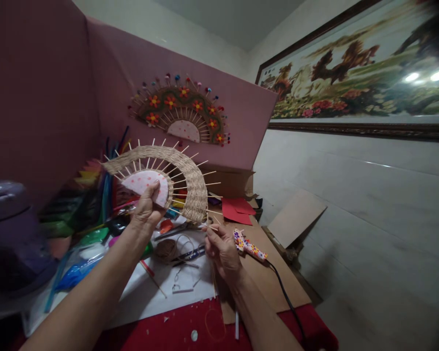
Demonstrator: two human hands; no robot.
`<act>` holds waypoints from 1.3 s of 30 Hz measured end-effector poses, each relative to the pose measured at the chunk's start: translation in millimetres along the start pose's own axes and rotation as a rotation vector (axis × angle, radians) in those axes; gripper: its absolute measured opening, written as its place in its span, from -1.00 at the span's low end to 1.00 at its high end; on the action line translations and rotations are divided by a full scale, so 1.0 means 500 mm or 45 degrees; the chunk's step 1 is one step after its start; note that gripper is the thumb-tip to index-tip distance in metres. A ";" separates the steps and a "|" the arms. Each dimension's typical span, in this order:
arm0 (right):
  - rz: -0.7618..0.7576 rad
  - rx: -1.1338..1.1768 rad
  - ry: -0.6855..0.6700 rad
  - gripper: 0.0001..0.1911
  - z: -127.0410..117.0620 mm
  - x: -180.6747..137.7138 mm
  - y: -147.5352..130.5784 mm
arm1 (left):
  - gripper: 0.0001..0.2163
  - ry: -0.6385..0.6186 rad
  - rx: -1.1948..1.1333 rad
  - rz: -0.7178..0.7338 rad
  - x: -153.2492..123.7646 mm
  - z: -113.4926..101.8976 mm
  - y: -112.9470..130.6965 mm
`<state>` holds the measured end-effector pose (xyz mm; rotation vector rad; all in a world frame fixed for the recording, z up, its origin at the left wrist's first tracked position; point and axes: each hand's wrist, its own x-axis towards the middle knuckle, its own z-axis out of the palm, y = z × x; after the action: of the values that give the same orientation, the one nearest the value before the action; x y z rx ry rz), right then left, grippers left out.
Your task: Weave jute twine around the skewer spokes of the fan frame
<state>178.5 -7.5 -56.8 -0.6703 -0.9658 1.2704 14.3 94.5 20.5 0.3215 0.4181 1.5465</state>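
My left hand (148, 207) holds up a half-round fan frame, its thumb pressed on the white fabric centre (141, 183) with pink dots. Thin wooden sticks radiate from that centre, and a wide band of woven brown twine (195, 183) crosses them, with bare stick tips poking out beyond. At the band's lower right end, my right hand (221, 248) pinches a strand of twine close to the last sticks; the fingertips partly hide it. Below the fan, a loose coil of twine (166, 248) lies on white paper (146, 297).
A patterned glue gun (249, 246) with a black cord rests on cardboard (270, 273) at right. Red sheets (237, 209) lie behind it. A finished fan with felt flowers (183, 105) hangs on the pink panel. Left are plastic bags (76, 273) and a purple container (12, 234).
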 end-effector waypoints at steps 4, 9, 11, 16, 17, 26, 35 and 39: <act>-0.003 -0.021 0.050 -0.80 -0.003 0.000 -0.001 | -0.75 -0.001 -0.020 0.019 0.001 0.001 -0.004; 0.009 -0.044 0.078 -0.78 -0.004 0.000 0.001 | -0.76 0.026 -0.032 0.015 0.009 -0.003 -0.009; 0.022 -0.041 0.074 -0.77 -0.002 0.000 0.000 | -0.77 0.014 -0.038 0.018 0.007 -0.001 -0.013; 0.033 -0.019 0.075 -0.77 0.002 -0.001 -0.007 | -0.77 -0.002 -0.040 0.008 0.001 0.004 -0.022; 0.029 -0.023 0.073 -0.77 0.003 -0.001 -0.008 | -0.77 -0.008 -0.038 0.002 0.000 0.004 -0.024; -0.031 -0.056 0.042 -0.79 -0.006 0.001 -0.002 | -0.78 0.054 -0.032 -0.029 -0.014 0.013 -0.027; -0.106 -0.165 0.136 -0.82 -0.019 0.012 0.015 | -0.88 0.084 -0.011 -0.006 -0.016 0.017 -0.028; -0.278 -0.341 0.213 -0.84 -0.027 0.018 0.020 | -0.85 0.103 0.054 -0.038 -0.017 0.017 -0.026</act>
<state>185.9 4.4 -69.6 -0.8401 -1.0488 0.8874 29.7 86.5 22.6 0.2849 0.5172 1.5265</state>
